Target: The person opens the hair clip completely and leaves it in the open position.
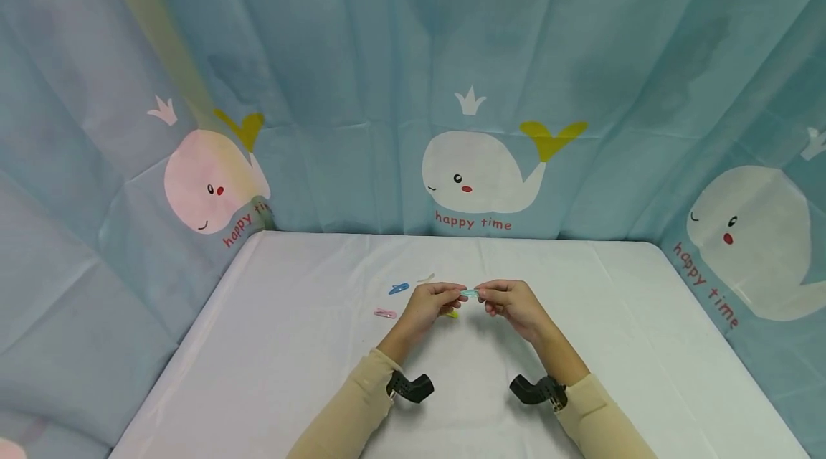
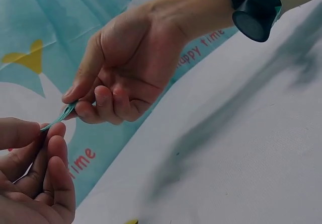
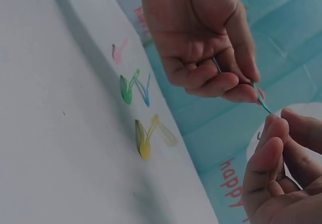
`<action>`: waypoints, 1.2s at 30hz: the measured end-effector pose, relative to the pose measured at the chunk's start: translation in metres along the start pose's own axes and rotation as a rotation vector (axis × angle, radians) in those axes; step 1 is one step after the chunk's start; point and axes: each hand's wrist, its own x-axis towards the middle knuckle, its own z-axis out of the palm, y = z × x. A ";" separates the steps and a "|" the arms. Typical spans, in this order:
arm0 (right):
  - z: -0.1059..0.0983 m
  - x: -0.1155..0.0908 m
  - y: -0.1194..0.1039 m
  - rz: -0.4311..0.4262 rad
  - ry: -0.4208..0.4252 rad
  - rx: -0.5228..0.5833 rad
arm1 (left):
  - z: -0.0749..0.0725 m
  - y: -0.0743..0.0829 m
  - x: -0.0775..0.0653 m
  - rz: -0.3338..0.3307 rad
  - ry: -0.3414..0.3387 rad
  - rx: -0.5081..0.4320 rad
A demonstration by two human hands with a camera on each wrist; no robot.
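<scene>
A teal snap hair clip [image 1: 470, 293] is held up between the two hands, above the white table. My left hand [image 1: 422, 310] pinches one end between thumb and forefinger. At the other end, the thumb and forefinger of my right hand [image 1: 518, 306] pinch it. The left wrist view shows the clip [image 2: 64, 114] as thin strands; in the right wrist view it is nearly edge-on. Below lie a pink clip [image 1: 385, 313], a blue clip [image 1: 399, 288] and a yellow clip [image 1: 453, 315], partly behind the left hand. A green clip [image 3: 127, 90] appears in the right wrist view.
A pale clip [image 1: 426, 278] lies just beyond the left hand. The white tabletop [image 1: 290, 344] ends against a blue curtain [image 1: 361, 122] printed with whales. Each wrist wears a black camera mount, such as the left mount [image 1: 413, 388].
</scene>
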 end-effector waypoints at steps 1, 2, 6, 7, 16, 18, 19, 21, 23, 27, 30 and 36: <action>0.000 0.000 0.000 0.005 -0.006 0.020 | 0.000 0.000 0.000 -0.010 -0.003 -0.028; 0.000 0.000 0.000 0.013 -0.009 0.043 | 0.000 0.001 0.000 -0.017 -0.006 -0.047; -0.001 -0.001 0.002 0.041 -0.044 0.124 | 0.000 0.001 -0.001 -0.040 -0.016 -0.094; -0.001 0.000 0.003 0.043 -0.052 0.143 | 0.000 0.002 -0.001 -0.044 -0.017 -0.107; 0.001 0.001 0.002 0.038 -0.073 0.204 | 0.001 0.004 0.000 -0.063 -0.015 -0.193; 0.002 0.001 0.001 0.043 -0.071 0.208 | 0.001 0.004 -0.001 -0.066 -0.013 -0.193; 0.002 0.001 0.002 0.045 -0.068 0.209 | 0.001 0.004 -0.001 -0.068 -0.012 -0.195; 0.003 0.001 0.002 0.051 -0.064 0.211 | 0.001 0.003 -0.001 -0.069 -0.014 -0.194; 0.003 0.001 0.002 0.056 -0.062 0.213 | 0.001 0.003 -0.002 -0.067 -0.018 -0.196; 0.004 0.001 0.003 0.058 -0.061 0.229 | 0.001 0.002 -0.002 -0.067 -0.025 -0.217; 0.004 0.001 0.003 0.053 -0.068 0.247 | 0.001 0.001 -0.002 -0.068 -0.031 -0.232; 0.005 0.000 0.003 0.059 -0.064 0.271 | 0.001 0.000 -0.001 -0.069 -0.034 -0.247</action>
